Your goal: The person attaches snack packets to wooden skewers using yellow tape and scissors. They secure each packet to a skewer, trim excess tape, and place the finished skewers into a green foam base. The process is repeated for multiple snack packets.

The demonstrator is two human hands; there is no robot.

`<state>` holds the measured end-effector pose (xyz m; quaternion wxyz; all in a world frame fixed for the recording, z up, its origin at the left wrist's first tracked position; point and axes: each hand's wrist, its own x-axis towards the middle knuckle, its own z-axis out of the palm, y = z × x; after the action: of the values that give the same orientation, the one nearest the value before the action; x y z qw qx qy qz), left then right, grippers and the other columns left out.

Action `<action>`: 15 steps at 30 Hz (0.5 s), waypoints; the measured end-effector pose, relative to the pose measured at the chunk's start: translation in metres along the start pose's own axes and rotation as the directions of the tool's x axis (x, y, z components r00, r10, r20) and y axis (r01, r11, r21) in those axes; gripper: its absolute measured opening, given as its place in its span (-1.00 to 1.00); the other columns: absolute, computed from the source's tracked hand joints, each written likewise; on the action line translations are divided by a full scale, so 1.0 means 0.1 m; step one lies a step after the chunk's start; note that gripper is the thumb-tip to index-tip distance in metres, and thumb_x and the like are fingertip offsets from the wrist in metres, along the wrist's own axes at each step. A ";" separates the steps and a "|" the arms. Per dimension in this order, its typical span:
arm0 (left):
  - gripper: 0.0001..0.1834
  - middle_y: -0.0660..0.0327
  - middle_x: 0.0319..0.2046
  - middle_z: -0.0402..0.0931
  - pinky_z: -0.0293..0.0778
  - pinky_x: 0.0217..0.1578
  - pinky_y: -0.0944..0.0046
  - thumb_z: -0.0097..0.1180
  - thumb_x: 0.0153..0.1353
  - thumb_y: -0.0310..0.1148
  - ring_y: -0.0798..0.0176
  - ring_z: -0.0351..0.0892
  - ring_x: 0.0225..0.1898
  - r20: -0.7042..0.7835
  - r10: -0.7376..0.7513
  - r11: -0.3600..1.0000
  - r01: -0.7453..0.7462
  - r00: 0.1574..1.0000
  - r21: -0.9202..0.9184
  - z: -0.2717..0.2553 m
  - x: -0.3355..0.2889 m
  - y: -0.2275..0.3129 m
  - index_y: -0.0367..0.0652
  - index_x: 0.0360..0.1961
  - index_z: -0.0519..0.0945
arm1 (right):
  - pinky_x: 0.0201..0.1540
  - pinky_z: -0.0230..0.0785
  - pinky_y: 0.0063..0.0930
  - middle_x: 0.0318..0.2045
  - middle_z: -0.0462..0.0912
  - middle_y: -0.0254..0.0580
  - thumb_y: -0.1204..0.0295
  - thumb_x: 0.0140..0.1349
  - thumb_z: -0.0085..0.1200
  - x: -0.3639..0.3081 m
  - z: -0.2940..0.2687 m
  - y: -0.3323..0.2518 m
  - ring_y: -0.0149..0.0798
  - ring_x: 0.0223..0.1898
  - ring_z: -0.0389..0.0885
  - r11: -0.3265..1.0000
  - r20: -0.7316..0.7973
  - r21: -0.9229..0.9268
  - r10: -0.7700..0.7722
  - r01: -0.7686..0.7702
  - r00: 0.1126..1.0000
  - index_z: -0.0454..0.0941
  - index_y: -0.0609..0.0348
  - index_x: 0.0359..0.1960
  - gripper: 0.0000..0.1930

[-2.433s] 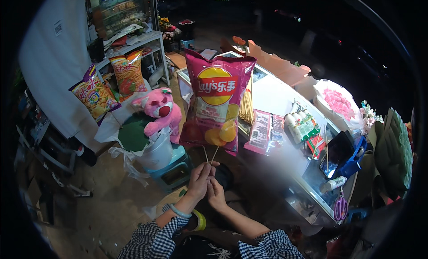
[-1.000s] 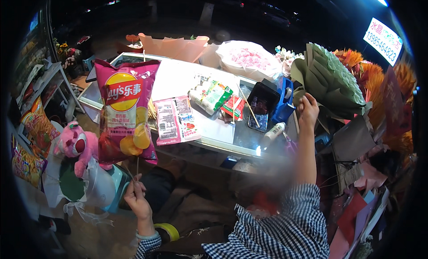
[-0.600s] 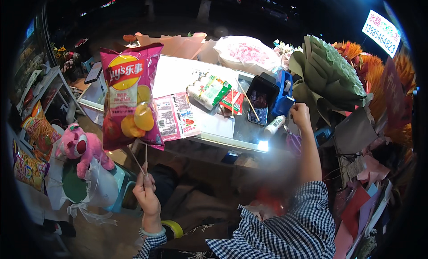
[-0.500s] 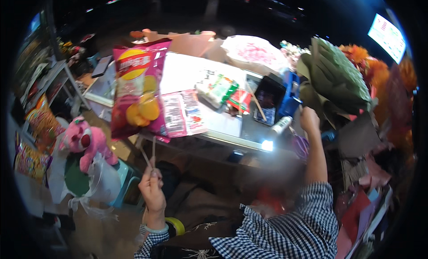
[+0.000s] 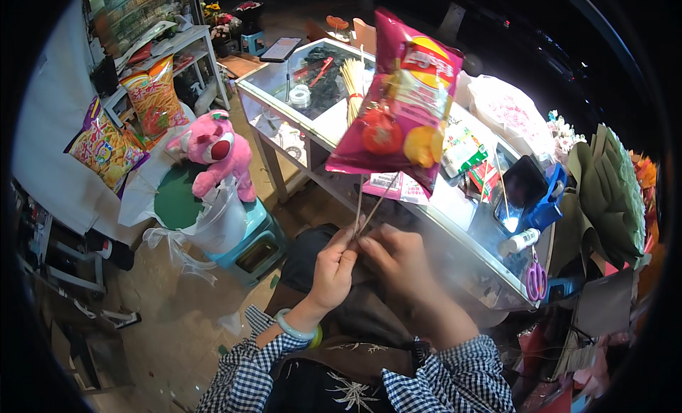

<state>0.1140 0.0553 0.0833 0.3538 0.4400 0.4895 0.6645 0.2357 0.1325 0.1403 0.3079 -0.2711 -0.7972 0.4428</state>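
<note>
- Two snack bags lean at the left of the frame; they sit well away from the hands.
- A pink bear sits by a green lump in a white pail, left of the middle.
- The left hand, low in the middle, has its fingers closed around two thin sticks. A firm pinch where they come together should stop them from slipping.
- The big pink chip bag is in the upper middle, above both hands, at the top of the sticks. It leans, and it looks wide and floppy, so go slow. How it is stuck on is hidden.
- The right hand, just right of the left one, has bent fingers with tips by the sticks. It is blurry, so I cannot tell if it grips them. Small, soft pushes seem best.
- Purple scissors are at the lower right, by the glass table.
</note>
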 end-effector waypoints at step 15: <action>-0.65 0.38 -0.55 0.39 0.16 -0.56 0.56 -0.10 0.36 -0.41 0.57 0.24 -0.57 -0.109 -0.141 0.973 0.117 0.984 -0.199 -0.03 -0.05 -0.07 -0.30 0.12 0.47 | -0.41 0.31 -0.58 -0.50 0.58 -0.32 0.41 0.17 0.22 0.02 -0.03 0.21 -0.58 -0.45 0.44 0.957 0.180 0.232 0.135 -0.175 0.974 0.33 0.22 0.18 -0.46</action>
<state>0.1130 0.0514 0.0751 0.4064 0.3294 0.4716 0.7099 0.2404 0.1453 0.1235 0.2376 -0.2557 -0.7346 0.5819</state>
